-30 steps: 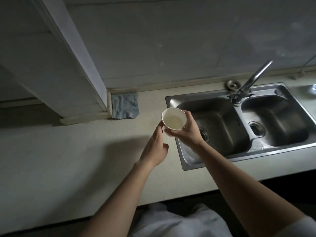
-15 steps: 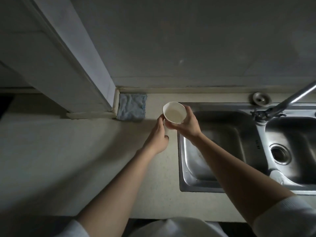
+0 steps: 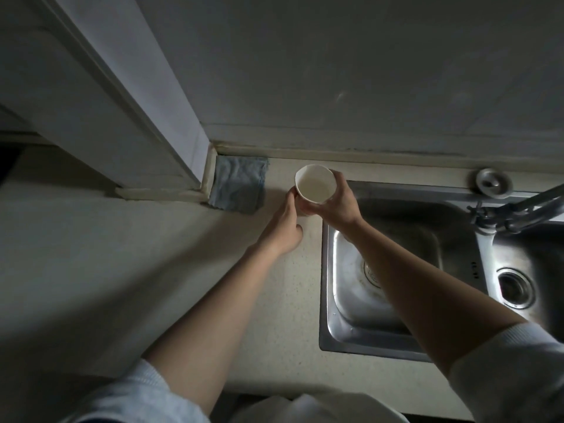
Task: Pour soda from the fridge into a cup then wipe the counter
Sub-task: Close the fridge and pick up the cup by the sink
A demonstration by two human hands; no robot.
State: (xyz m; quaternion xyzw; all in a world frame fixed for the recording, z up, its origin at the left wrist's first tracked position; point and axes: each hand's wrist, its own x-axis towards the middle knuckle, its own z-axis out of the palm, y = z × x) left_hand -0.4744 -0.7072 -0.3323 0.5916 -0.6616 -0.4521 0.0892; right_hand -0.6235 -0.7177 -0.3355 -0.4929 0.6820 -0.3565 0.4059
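The right hand (image 3: 337,200) grasps a white cup (image 3: 315,183) around its side wall, fingers wrapped from the right, and holds it near the counter's (image 3: 152,270) back edge, just left of the sink's (image 3: 328,300) back-left corner. The left hand (image 3: 282,232) has its fingertips on the cup's lower left side, thumb loose; whether it grips or only steadies, I cannot tell. The cup looks like thin paper: light, easily crushed, and quick to tip once liquid shifts inside. It seems to hold a little pale liquid, though the light is dim. Mid-wall is the best hold, with gentle pressure. A blue cloth (image 3: 239,187) lies in the counter's back corner, just left of the cup.
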